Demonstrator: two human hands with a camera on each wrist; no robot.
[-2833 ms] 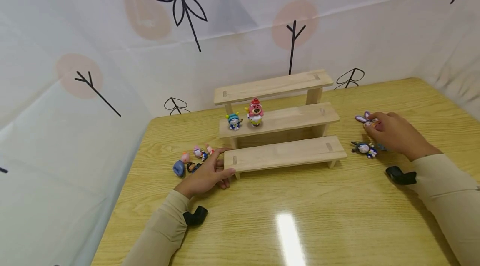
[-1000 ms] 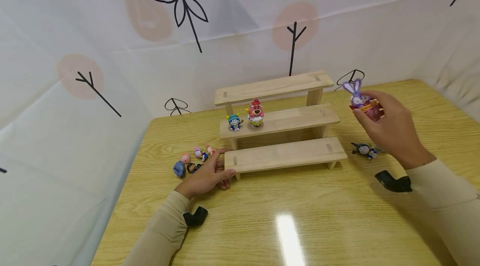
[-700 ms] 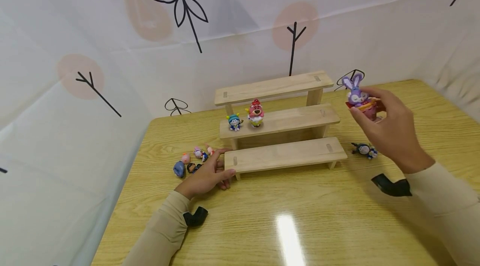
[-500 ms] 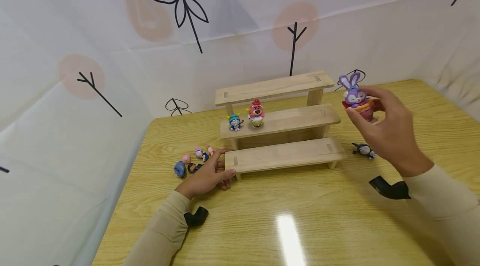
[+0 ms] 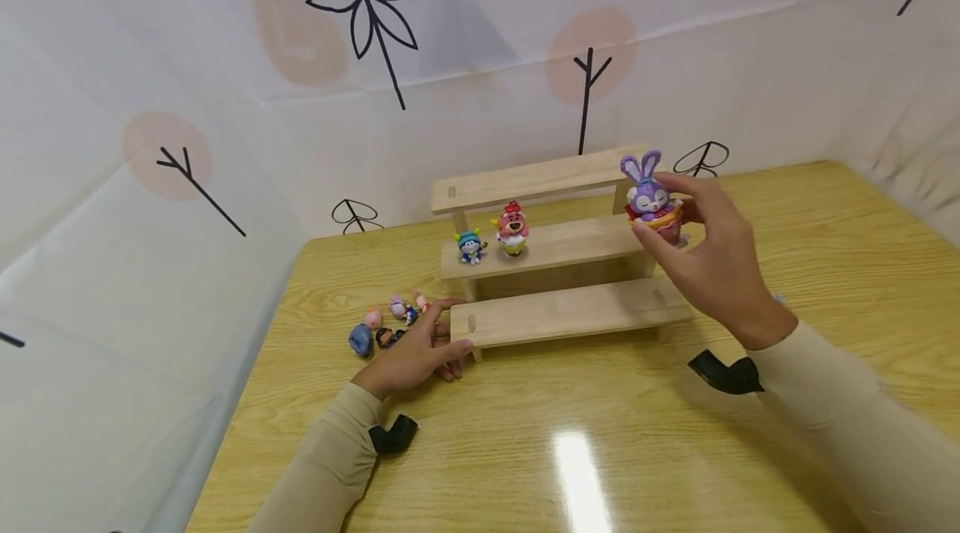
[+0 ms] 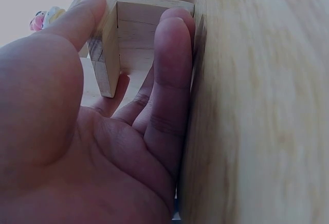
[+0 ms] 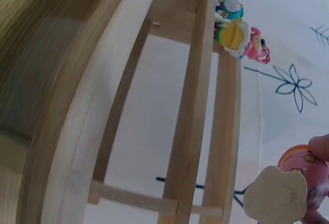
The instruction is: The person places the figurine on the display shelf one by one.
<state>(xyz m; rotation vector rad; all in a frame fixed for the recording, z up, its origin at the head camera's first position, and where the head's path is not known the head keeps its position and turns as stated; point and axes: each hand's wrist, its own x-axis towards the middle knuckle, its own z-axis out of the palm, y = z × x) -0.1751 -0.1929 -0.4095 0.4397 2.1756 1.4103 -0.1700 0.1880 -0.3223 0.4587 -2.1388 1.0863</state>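
Observation:
A purple rabbit figurine point(image 5: 648, 198) sitting in a pink cup is pinched between the thumb and fingers of my right hand point(image 5: 720, 262). It is upright, in front of the right end of the stepped wooden shelf point(image 5: 555, 318). The right wrist view shows the cup's pale base point(image 7: 275, 196). My left hand point(image 5: 408, 356) grips the left end of the lowest step, its thumb point(image 6: 85, 18) along the board and its other fingers around the leg. On the middle step stand a blue-capped figurine point(image 5: 470, 247) and a pink bear figurine point(image 5: 512, 228).
Several small figurines point(image 5: 397, 308) lie on the table left of the shelf, near my left hand, with a blue piece point(image 5: 361, 339) among them. A patterned white cloth point(image 5: 495, 116) hangs close behind the shelf. My right forearm point(image 5: 840, 399) covers part of the table's right side.
My right hand picked the rabbit figurine up from the table, turned it upright and carried it left to the shelf's right end. The left hand stays put.

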